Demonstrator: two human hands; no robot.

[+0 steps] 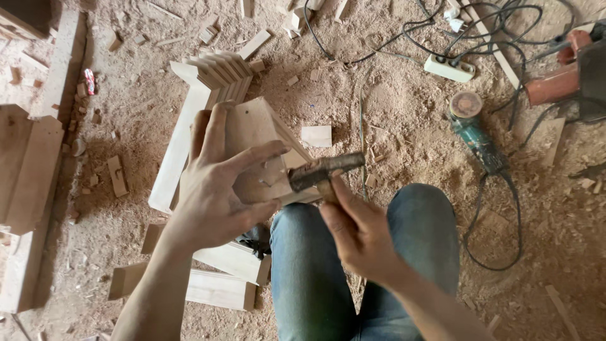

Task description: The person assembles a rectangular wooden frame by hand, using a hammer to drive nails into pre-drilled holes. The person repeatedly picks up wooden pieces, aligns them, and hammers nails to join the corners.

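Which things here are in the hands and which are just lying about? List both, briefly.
In hand: left hand holds the wooden piece; right hand holds the hammer against it.

Lying about: angle grinder, power strip, cables, stacked wood pieces, small offcut.

Quick count from where I'm sitting: 2 hands, my left hand (214, 189) and right hand (360, 230). 1 hammer (325, 169), 1 wooden piece (265, 142) held up in front of me. On the sawdust floor (391, 120): 1 angle grinder (475, 129), 1 white power strip (449, 68), 1 reddish power tool (558, 79) at the right edge, 1 small square offcut (316, 136). Stack of cut boards (221, 72): I can see 6 ends, could be more. Small scraps: too many to count.
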